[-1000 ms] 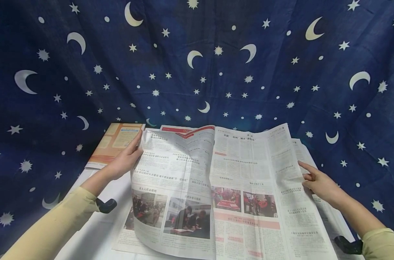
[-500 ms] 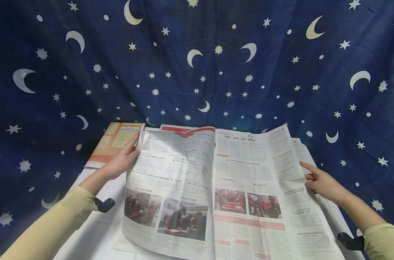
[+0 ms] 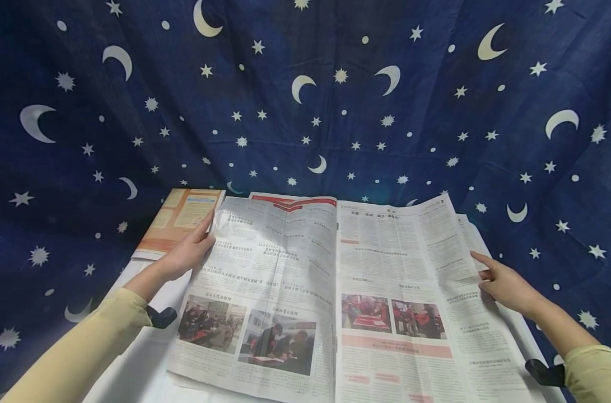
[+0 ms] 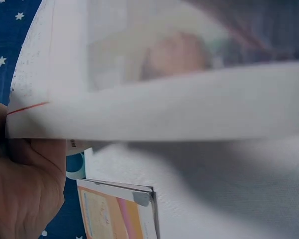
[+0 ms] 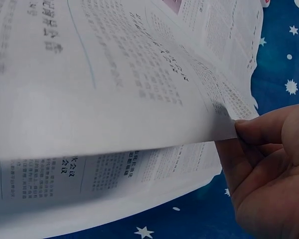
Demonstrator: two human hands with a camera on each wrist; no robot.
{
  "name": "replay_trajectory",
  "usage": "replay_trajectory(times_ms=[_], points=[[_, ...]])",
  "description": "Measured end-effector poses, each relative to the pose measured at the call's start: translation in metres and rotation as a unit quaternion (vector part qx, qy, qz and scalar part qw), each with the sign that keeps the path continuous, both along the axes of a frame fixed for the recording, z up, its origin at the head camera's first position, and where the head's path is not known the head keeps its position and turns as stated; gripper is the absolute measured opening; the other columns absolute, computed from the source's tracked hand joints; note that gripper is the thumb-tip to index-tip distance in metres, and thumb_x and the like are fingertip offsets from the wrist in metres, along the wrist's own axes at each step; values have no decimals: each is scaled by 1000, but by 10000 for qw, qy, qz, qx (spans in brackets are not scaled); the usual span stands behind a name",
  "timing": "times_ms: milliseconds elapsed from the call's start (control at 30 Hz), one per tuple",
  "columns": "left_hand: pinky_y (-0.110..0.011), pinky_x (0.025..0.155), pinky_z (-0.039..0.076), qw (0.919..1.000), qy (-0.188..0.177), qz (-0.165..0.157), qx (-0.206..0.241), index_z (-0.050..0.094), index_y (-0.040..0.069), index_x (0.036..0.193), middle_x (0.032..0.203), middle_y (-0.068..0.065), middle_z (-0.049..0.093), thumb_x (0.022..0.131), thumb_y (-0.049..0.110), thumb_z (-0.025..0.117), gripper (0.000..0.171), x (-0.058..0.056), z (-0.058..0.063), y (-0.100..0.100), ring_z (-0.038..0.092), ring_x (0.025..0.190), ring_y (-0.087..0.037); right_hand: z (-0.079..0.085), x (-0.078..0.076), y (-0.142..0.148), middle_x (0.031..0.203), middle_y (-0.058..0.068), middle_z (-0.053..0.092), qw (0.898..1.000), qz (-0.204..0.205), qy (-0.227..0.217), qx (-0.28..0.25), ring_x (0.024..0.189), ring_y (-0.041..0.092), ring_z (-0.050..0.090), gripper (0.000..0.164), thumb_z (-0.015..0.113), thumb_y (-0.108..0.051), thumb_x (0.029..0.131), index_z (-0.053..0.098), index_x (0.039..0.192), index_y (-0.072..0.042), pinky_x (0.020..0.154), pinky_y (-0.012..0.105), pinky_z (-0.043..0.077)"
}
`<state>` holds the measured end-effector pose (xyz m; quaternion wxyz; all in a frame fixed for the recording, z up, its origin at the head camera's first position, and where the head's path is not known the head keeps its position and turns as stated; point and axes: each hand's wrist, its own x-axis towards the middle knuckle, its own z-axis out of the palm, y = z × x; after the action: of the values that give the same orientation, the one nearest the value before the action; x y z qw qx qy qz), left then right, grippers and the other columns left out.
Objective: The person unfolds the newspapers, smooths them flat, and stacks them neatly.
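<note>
A newspaper (image 3: 386, 268) lies spread wide in the head view, its fold running down the middle. My left hand (image 3: 186, 254) grips the outer edge of the left page (image 3: 265, 280), which carries two photographs near its bottom. In the left wrist view that page edge passes between the thumb and fingers of my left hand (image 4: 27, 184). On the far side, my right hand (image 3: 509, 288) pinches the right page's edge between thumb and fingers. The right wrist view shows this page lifted over another printed sheet (image 5: 109, 174), with my right hand (image 5: 274, 164) at its rim.
An orange and cream booklet (image 3: 179, 224) lies at the back left, just beyond my left hand. Under everything is a white surface (image 3: 149, 347). A dark blue cloth (image 3: 305, 101) with moons and stars hangs behind.
The left page has swung outward to the left and flattened, its bottom corner now lower and further left. My left hand moved slightly left and down with it. My right hand shifted slightly right.
</note>
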<state>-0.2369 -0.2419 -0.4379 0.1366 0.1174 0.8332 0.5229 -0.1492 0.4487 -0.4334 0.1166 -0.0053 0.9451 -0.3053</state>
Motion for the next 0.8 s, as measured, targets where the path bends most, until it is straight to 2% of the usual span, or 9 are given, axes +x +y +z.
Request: replay_trajectory(times_ms=[100, 267, 367, 567, 800], points=[[-63, 119, 18, 9996, -61, 83, -252, -9, 25, 165, 171, -13, -11, 112, 17, 36, 70, 0, -3, -1, 11, 152, -48, -2, 0, 4, 120, 39, 59, 10000, 2, 28, 55, 88, 26, 65, 78, 51, 7, 94, 8, 159, 9, 72, 37, 53], [-61, 121, 11, 9993, -146, 88, -336, -9, 19, 165, 170, -13, -13, 112, 16, 36, 70, -3, -10, -1, -3, 154, -43, -6, 1, 9, 118, 38, 60, 9999, -40, 84, 106, 87, 26, 65, 77, 51, 7, 94, 9, 159, 9, 73, 38, 55], [-59, 122, 7, 9991, -166, 69, -373, -9, 16, 164, 170, -13, -14, 111, 15, 36, 70, -5, -14, -1, -7, 154, -40, -8, 1, 13, 117, 38, 59, 9997, -111, 132, 188, 87, 27, 65, 76, 50, 6, 94, 10, 159, 8, 73, 40, 55], [-61, 121, 9, 9978, -324, 113, -565, -8, 15, 165, 170, -14, -14, 111, 18, 36, 69, -6, -22, 0, -4, 154, -44, -9, 1, 23, 116, 38, 57, 9982, -207, 221, 510, 93, 35, 61, 74, 52, 5, 93, 15, 157, 12, 76, 46, 53], [-61, 121, 11, 9963, -364, 212, -749, -7, 16, 165, 170, -16, -11, 110, 17, 36, 70, -9, -32, 2, 2, 153, -45, -13, 1, 29, 108, 31, 60, 9980, -214, 272, 537, 89, 32, 60, 74, 53, 7, 92, 15, 155, 14, 73, 41, 51]])
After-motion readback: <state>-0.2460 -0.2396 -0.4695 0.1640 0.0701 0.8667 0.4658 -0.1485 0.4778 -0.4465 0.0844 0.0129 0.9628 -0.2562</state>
